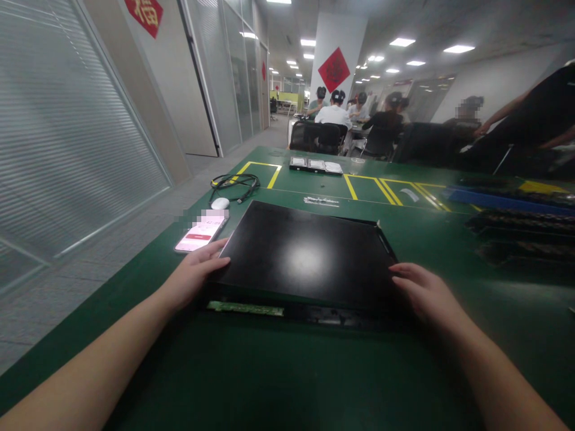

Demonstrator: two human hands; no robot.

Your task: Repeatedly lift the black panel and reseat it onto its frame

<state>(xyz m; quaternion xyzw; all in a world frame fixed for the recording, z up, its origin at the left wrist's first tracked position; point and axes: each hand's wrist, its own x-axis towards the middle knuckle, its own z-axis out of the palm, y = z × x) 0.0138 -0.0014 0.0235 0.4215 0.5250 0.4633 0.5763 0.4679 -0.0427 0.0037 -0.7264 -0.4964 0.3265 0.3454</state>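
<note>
A wide, flat black panel (305, 251) lies in front of me over the green table, a bright patch of light reflected on its top. Along its near side runs a dark edge with a narrow green strip (245, 308) on the left. My left hand (197, 272) grips the panel's left edge, thumb on top. At the opposite edge my right hand (420, 290) holds the right side, its fingertips against the rim. The undersides of both grips are hidden. A lit phone (200, 232) is just beyond my left hand.
On the green table (287, 371) are a coiled black cable (238, 187), a white round object (220, 204), several hard drives (315, 165), a clear cup (357, 165) and yellow tape lines. Dark blurred parts (521, 221) lie at right. People sit beyond; one person (530, 108) stands at right.
</note>
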